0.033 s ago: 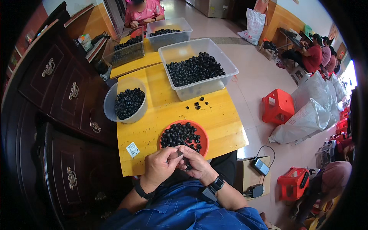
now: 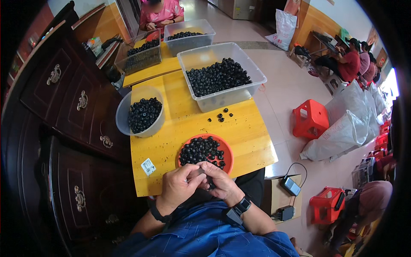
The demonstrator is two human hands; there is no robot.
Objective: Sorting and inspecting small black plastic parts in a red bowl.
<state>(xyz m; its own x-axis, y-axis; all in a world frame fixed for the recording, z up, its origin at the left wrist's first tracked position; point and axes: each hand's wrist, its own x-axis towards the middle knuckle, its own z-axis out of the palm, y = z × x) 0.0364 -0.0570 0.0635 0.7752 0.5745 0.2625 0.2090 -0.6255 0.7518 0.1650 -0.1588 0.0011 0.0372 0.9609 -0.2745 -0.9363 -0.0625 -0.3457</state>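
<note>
My two hands meet over the near edge of a shallow orange-red dish of small black round pieces, some showing a hole. My left hand is closed, thumb and fingertips pinched on a small dark-grey bit that I cannot make out. Against it, my right hand curls its fingers round a black piece, mostly hidden by the fingers. Beyond the dish, several loose black pieces lie on the yellow tabletop.
A round clear tub and a large clear bin hold more black pieces. Across the table, a person in pink works beside two more bins. Dark drawers stand left; red stools and white sacks stand right.
</note>
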